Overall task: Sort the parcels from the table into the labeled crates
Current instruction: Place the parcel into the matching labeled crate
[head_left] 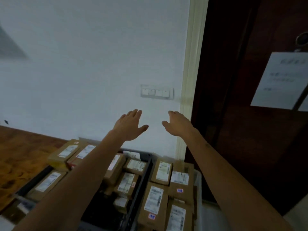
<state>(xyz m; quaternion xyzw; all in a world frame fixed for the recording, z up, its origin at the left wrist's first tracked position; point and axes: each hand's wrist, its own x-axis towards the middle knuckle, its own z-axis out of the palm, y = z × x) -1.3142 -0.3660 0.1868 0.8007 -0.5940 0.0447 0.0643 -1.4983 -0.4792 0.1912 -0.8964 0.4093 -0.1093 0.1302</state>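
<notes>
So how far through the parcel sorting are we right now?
Cardboard parcels already fill the dark crate and the spots beside it. Nothing is in hand: the left hand and right hand are both open, raised toward the wall. The table isn't visible, so what's left can't be judged.

Brown cardboard parcels [162,170], each faced with a white shipping label, are seen lying flat in several groups. Some are held in a dark crate [146,179] (its labelling cannot be read), others are packed side by side just right of it, and more are stacked to its left beside the wooden tabletop [21,157].
</notes>
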